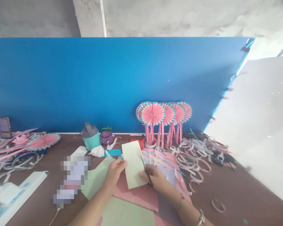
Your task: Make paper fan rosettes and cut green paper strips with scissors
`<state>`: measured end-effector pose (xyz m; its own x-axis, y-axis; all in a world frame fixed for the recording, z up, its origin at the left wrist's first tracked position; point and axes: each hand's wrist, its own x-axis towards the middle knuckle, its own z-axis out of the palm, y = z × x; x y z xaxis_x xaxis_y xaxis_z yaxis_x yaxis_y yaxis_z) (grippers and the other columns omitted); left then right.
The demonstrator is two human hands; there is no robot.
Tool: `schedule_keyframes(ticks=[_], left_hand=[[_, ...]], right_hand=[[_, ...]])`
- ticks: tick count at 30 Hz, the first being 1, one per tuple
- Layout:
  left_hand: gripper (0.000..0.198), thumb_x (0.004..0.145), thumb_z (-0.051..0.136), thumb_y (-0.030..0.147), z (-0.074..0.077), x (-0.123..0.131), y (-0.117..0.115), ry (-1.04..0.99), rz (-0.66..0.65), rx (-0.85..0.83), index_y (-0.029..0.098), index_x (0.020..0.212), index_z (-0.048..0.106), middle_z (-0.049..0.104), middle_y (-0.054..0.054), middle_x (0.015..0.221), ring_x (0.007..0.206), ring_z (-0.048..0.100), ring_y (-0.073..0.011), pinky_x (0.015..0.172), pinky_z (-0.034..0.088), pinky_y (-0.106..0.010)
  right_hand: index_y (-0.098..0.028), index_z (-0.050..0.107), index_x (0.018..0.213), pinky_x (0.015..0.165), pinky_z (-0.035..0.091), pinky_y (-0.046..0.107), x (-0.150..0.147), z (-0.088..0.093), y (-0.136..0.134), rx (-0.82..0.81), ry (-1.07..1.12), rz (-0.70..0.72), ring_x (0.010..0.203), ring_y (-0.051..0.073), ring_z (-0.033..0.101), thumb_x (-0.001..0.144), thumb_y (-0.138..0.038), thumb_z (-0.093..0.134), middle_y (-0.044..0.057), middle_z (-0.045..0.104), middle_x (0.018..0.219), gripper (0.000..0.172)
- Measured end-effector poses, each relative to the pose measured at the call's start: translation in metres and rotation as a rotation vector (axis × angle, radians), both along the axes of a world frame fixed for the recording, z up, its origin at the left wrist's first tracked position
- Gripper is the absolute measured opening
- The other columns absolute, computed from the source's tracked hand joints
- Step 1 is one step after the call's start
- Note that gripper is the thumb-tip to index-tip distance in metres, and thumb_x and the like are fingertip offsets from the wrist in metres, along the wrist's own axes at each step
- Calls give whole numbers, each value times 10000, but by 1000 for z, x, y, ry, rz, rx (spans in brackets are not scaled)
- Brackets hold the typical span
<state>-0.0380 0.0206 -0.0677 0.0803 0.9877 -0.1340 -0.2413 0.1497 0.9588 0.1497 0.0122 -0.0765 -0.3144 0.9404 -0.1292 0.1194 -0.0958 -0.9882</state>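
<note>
My left hand (115, 171) pinches the left edge of a pale yellow-green sheet of paper (133, 166), held up above the table. In my right hand (155, 177) is a pair of scissors (148, 175), its dark handle in the fingers. One blade lies along the right side of the sheet, near its edge. The right thumb rests on the front of the paper. Beneath both hands lie pink paper (139, 196), light green paper (127, 212) and purple paper (168, 179).
Pink pleated paper fans (153, 114) stand against the blue partition (108, 78). Curled paper strips (191, 157) heap up on the right. A teal cup (91, 138), a purple pot (106, 137), a blurred-out phone (73, 179) and a power strip (25, 191) are on the left.
</note>
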Motion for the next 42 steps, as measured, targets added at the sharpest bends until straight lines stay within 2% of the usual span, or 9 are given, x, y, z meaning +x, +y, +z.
schedule_keyframes(ticks=[7,12,19,26,32,42], left_hand=[[316,633,708,454,2,1,-1,1,-14,-5,158,696,615,700,-45,651,618,642,-214,612,462,-296],[318,618,721,448,4,2,-2,-17,-9,-12,159,707,623,700,-41,650,617,645,-218,630,467,-308],[310,612,723,450,8,2,-3,-2,5,-23,165,684,623,705,-45,664,631,644,-215,622,456,-296],[324,603,730,456,3,1,0,-8,-2,-20,159,671,619,700,-47,647,598,635,-207,591,451,-291],[325,623,721,458,2,1,-1,-15,-21,-7,156,700,629,708,-53,670,630,645,-219,622,464,-301],[335,613,723,469,3,2,-2,-3,-14,-19,159,712,642,705,-49,666,620,645,-218,618,460,-303]], right_hand=[[-175,531,724,476,339,221,1,-4,1,37,-13,-2,526,121,481,633,-572,672,-18,544,591,431],[-183,524,747,446,366,226,1,-8,1,0,-45,-11,481,121,490,644,-584,656,-16,564,600,434],[-174,529,719,448,336,221,0,-3,0,28,-74,-23,489,112,470,648,-612,636,-13,558,588,456],[-181,495,703,423,313,215,1,-9,2,49,-101,-34,460,102,460,683,-576,628,-28,527,551,418],[-200,465,681,361,290,220,1,-4,-1,8,-130,-53,376,92,413,678,-566,622,-51,483,506,399],[-194,478,673,415,286,222,0,1,-1,20,-137,-59,430,100,434,667,-572,628,-40,498,496,407]])
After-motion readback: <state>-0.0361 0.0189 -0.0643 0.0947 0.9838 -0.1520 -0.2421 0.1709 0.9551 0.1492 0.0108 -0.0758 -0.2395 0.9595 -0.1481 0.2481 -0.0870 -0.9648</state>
